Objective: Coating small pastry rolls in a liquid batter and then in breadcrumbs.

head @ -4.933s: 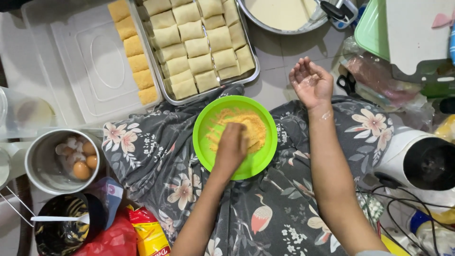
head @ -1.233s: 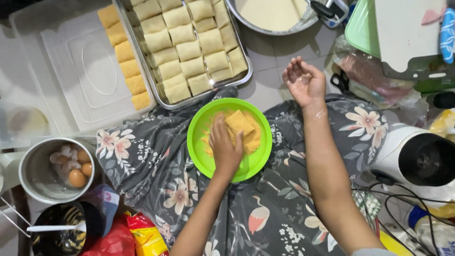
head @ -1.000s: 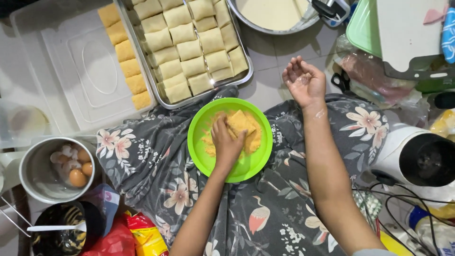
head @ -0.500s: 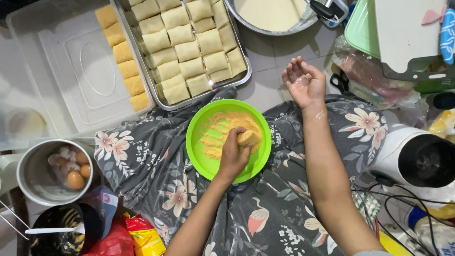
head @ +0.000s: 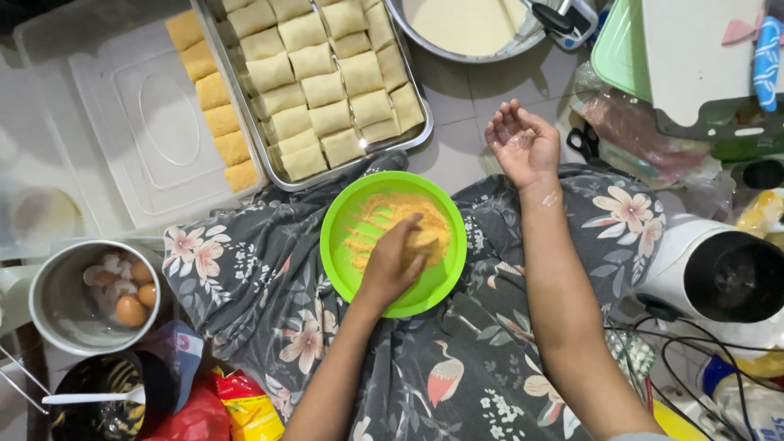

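Note:
A green plate of orange breadcrumbs rests on my lap, on flowered grey cloth. My left hand is down in the plate, fingers closed around a crumb-coated square roll at the plate's right side. My right hand hovers above the plate's upper right, palm up, fingers apart, holding nothing, with smears of batter on it. A metal tray of pale folded rolls lies just beyond the plate. A white plastic container to its left holds a row of crumbed rolls.
A metal bowl of pale batter sits at the top. A steel pot with eggs and shells stands at the left, a dark bowl with a spoon below it. A white appliance, cables and bags crowd the right.
My left hand has pressed and turned the roll in the crumbs, shifting it from the plate's middle to its right side. My right hand has stayed raised and still.

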